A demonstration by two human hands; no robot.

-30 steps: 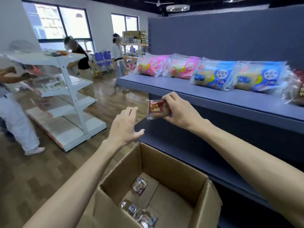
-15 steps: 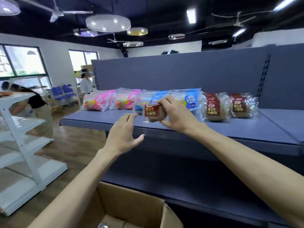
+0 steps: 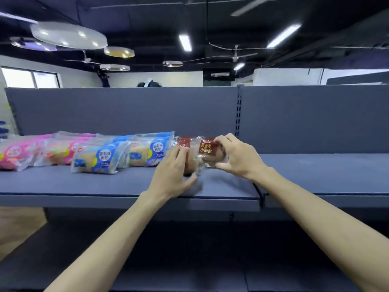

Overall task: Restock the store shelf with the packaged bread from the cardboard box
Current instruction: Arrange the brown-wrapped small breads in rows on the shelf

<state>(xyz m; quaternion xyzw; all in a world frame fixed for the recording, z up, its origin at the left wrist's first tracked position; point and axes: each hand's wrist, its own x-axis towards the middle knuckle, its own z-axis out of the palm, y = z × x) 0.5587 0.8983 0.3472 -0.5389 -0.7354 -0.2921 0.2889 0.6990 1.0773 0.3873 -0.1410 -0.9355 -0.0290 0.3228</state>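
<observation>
A red-labelled bread packet [image 3: 207,151] sits at the back of the grey-blue store shelf [image 3: 84,182], gripped at its right end by the right hand [image 3: 237,157], fingers curled around the wrapper. The left hand [image 3: 173,171] presses flat, fingers spread, against a neighbouring red-labelled packet [image 3: 184,144], holding nothing. To their left, blue-labelled bread packets [image 3: 101,158] and pink-labelled bread packets [image 3: 19,153] line the same shelf.

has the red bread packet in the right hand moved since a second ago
Yes. The red bread packet in the right hand went from below the shelf edge up and back onto it, beside the blue packets.
</observation>
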